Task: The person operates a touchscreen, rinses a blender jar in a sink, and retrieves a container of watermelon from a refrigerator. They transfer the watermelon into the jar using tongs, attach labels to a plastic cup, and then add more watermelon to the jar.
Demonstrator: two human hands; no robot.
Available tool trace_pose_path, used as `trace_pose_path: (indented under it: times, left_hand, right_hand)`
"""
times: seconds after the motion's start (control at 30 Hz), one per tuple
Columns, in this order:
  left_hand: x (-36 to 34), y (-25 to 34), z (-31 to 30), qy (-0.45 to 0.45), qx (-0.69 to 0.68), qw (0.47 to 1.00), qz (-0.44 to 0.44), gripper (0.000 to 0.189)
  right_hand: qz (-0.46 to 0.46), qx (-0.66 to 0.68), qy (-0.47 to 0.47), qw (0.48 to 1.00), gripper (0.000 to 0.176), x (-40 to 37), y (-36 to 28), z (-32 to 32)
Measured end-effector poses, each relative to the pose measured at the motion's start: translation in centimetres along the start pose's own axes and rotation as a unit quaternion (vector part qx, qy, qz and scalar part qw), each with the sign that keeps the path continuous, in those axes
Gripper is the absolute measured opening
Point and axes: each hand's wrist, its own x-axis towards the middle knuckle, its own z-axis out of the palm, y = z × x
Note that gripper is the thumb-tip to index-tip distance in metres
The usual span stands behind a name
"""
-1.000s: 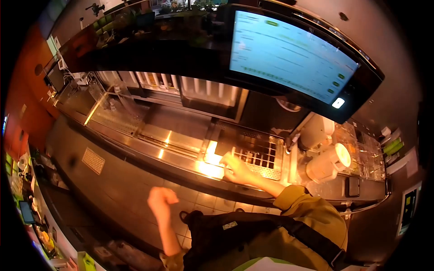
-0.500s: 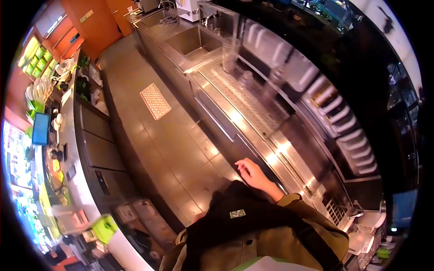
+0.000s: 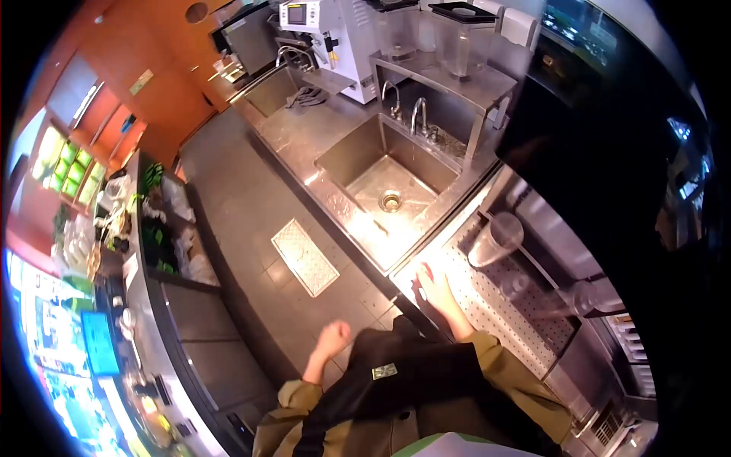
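My left hand (image 3: 333,339) is held low over the floor walkway, in front of the dark apron (image 3: 426,373). Its fingers are curled in and nothing shows in them. Over the front edge of the steel counter, my right hand (image 3: 435,291) reaches forward with its fingers apart and holds nothing. Just beside it lies a perforated drain tray (image 3: 487,308). A clear pitcher (image 3: 496,240) and other clear containers stand on that tray. Ahead of the right hand is a steel sink (image 3: 365,171) with a round drain and curved taps (image 3: 419,116).
A white machine (image 3: 335,46) stands behind the sink. Clear blender jars (image 3: 461,42) sit on a raised steel shelf (image 3: 449,80). A grey cloth (image 3: 307,97) lies on the far counter. A floor grate (image 3: 304,257) lies in the walkway. Another counter with cabinets (image 3: 217,327) runs along the left.
My view has moved forward along the counter, so the sink is nearer. My left hand has come clearly into view. My right hand has gone from loosely curled to fingers apart.
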Motion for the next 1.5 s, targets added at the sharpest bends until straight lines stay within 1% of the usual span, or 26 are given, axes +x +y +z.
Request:
trace_pose_path:
  times: [0.03, 0.07, 0.1, 0.13, 0.17, 0.2, 0.3, 0.33, 0.4, 0.47, 0.53, 0.6, 0.63, 0.7, 0.73, 0.77, 0.87, 1.0, 1.07, 1.13, 1.17, 1.27, 1.3, 1.4, 1.43, 1.5]
  left_hand:
    - [4.4, 2.0, -4.7, 0.025, -0.161, 0.986, -0.035, 0.014]
    - [8.6, 4.0, -9.6, 0.033, -0.198, 0.980, -0.001, 0.016]
    - [13.0, 6.2, -14.6, -0.015, -0.254, 0.966, -0.039, 0.023]
    - [17.8, 7.6, -18.7, 0.063, -0.111, 0.989, 0.074, 0.031]
    - [23.2, 9.3, -22.3, 0.014, -0.232, 0.971, 0.058, 0.038]
    - [29.2, 10.2, -25.9, 0.065, -0.107, 0.977, 0.170, 0.040]
    - [45.5, 19.4, -34.2, 0.165, -0.099, 0.911, 0.366, 0.021]
    - [51.5, 22.2, -36.0, 0.210, -0.073, 0.857, 0.466, 0.022]
    - [60.7, 28.5, -39.3, 0.255, -0.050, 0.797, 0.546, 0.034]
    - [65.3, 34.7, -42.8, 0.313, -0.005, 0.757, 0.574, 0.040]
    - [71.4, 38.6, -43.8, 0.407, 0.090, 0.658, 0.627, 0.042]
    - [73.4, 39.7, -44.7, 0.274, 0.267, 0.741, 0.553, 0.040]
    - [73.7, 40.1, -45.1, 0.231, 0.245, 0.732, 0.592, 0.031]
    - [70.5, 39.0, -46.0, 0.207, 0.149, 0.650, 0.716, 0.017]
    - [68.2, 38.0, -46.5, 0.159, 0.086, 0.648, 0.740, 0.017]
    - [66.5, 36.2, -46.4, 0.108, 0.003, 0.666, 0.738, 0.019]
    - [61.3, 30.4, -46.8, 0.034, -0.142, 0.689, 0.710, 0.017]
    - [59.3, 19.1, -43.3, -0.069, -0.234, 0.802, 0.545, 0.014]
    - [60.3, 12.9, -40.0, -0.073, -0.191, 0.873, 0.442, 0.016]
    - [63.0, 6.0, -35.8, -0.008, -0.080, 0.910, 0.406, 0.016]
    - [64.7, 2.8, -34.0, 0.026, -0.005, 0.905, 0.425, 0.018]
    - [69.0, -4.9, -31.0, 0.088, 0.221, 0.869, 0.434, 0.025]
    - [69.9, -6.5, -30.9, 0.053, 0.254, 0.874, 0.411, 0.026]
    - [68.8, -3.7, -32.2, 0.027, 0.227, 0.902, 0.366, 0.023]
    - [68.0, 0.2, -34.2, 0.016, 0.022, 0.900, 0.435, 0.021]
    - [59.2, 12.5, -42.9, 0.020, -0.198, 0.847, 0.492, 0.015]
  right_hand:
    - [-0.027, -0.041, 0.024, 0.998, 0.019, 4.2, -3.3, 1.3]
    - [-0.094, -0.039, 0.044, 0.994, 0.016, 9.5, -4.6, 2.1]
    - [-0.206, 0.000, 0.042, 0.978, 0.017, 16.0, -5.6, 2.5]
    - [-0.232, 0.019, 0.046, 0.971, 0.018, 23.0, -6.7, 2.5]
    - [-0.260, -0.013, 0.104, 0.960, 0.020, 29.6, -8.4, 2.5]
    - [-0.290, -0.036, 0.159, 0.943, 0.020, 36.4, -9.7, 2.0]
    - [-0.278, -0.079, 0.316, 0.904, 0.037, 53.6, -14.0, 1.3]
    - [-0.266, -0.082, 0.365, 0.888, 0.047, 59.0, -15.2, 1.1]
    - [-0.241, -0.052, 0.392, 0.886, 0.053, 66.3, -17.5, 1.9]
    - [-0.197, -0.097, 0.415, 0.883, 0.044, 72.1, -17.9, 1.9]
    - [-0.175, -0.090, 0.422, 0.885, 0.035, 72.6, -18.9, 1.4]
    - [-0.164, -0.090, 0.423, 0.886, 0.030, 69.8, -19.7, 1.5]
    - [-0.172, -0.098, 0.417, 0.887, 0.028, 66.7, -20.5, 1.6]
    - [-0.222, -0.098, 0.395, 0.886, 0.023, 61.4, -20.3, 1.3]
    - [-0.171, -0.230, 0.428, 0.857, 0.020, 57.3, -22.6, 3.0]
    - [-0.145, -0.270, 0.448, 0.840, 0.017, 53.9, -23.9, 4.5]
    - [-0.046, -0.245, 0.431, 0.867, 0.011, 44.1, -29.1, 10.1]
    - [0.064, -0.316, 0.356, 0.877, 0.015, 37.5, -30.0, 10.7]
    - [0.127, -0.447, 0.276, 0.841, 0.022, 36.7, -27.9, 11.0]
    - [0.263, -0.439, 0.227, 0.829, 0.031, 36.1, -24.8, 11.5]
    - [0.231, -0.481, 0.189, 0.825, 0.033, 35.2, -22.1, 11.3]
    - [0.297, -0.503, 0.158, 0.796, 0.037, 34.1, -19.4, 12.9]
    - [0.290, -0.513, 0.180, 0.788, 0.038, 33.4, -18.9, 13.3]
    - [0.261, -0.511, 0.253, 0.779, 0.039, 31.5, -17.4, 13.9]
    - [0.268, -0.502, 0.271, 0.777, 0.040, 31.2, -17.6, 14.0]
    - [0.233, -0.502, 0.308, 0.774, 0.041, 30.0, -17.0, 14.0]
